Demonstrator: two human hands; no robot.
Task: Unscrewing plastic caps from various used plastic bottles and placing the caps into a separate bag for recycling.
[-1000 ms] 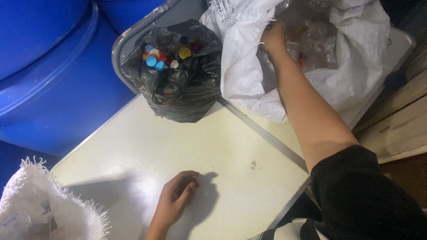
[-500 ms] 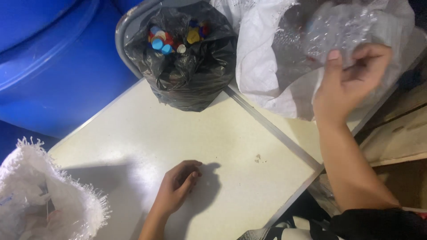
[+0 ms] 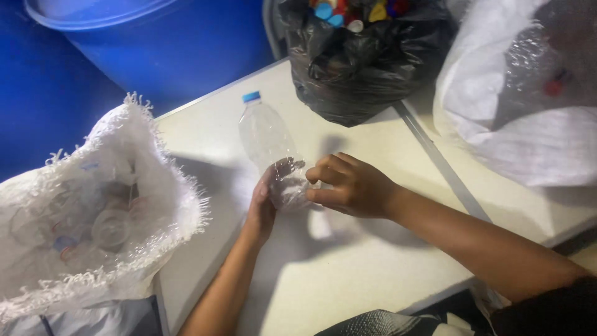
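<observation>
A clear plastic bottle point(image 3: 273, 152) with a blue cap point(image 3: 251, 97) is held at its lower end by both hands above the pale table point(image 3: 348, 274). The left hand point(image 3: 266, 202) is wrapped around the base from below and behind, its fingers closed on the crumpled plastic. The right hand point(image 3: 348, 185) is closed on the same end from the opposite side, thumb and fingertips pinched against the bottle wall. From the grip, the bottle points away from the person, the cap at the far end, still screwed on.

Beyond the cap, a black bag point(image 3: 367, 68) holding loose coloured caps is seen. To the left of the grip an open white woven sack point(image 3: 143, 205) with clear bottles inside lies close by; to the right, well apart, a second white sack point(image 3: 516, 124) is stood.

The step in hand is judged to be the handling of one capped bottle between sacks. The next move would seem to call for one hand to be shifted up to the cap while the body is kept clamped.
</observation>
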